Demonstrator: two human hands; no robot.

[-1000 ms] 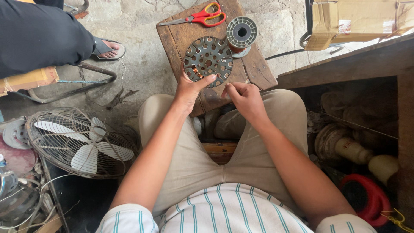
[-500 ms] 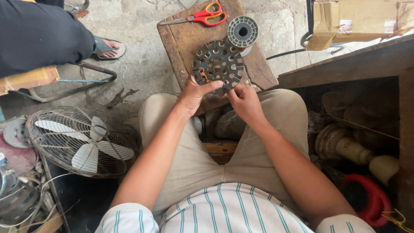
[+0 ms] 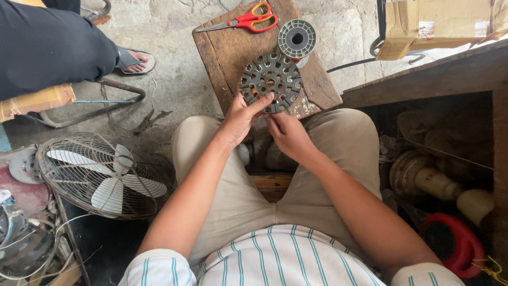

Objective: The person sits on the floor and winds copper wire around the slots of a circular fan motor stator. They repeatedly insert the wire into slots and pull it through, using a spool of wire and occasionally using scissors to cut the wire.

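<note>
A round grey slotted motor stator core [image 3: 271, 80] rests tilted on the near edge of a small wooden board [image 3: 227, 50] between my knees. My left hand [image 3: 241, 116] grips its lower left rim, thumb reaching across the face. My right hand [image 3: 287, 132] sits just under its lower edge with the fingers pinched together at the rim; what they pinch is too small to tell. A grey empty wire spool [image 3: 297, 38] lies behind the core. Red-handled scissors [image 3: 248, 21] lie at the board's far edge.
A fan with a wire guard [image 3: 103, 175] lies on the floor at left, beside scrap parts and wires. Another person's dark-clad leg and sandalled foot [image 3: 135, 59] are at top left. A wooden bench [image 3: 423, 79], a cardboard box [image 3: 439, 24] and a red object [image 3: 460, 246] are at right.
The stator core has been turned and sits slightly higher on the board. My right hand has shifted left to the core's lower edge, close beside my left hand.
</note>
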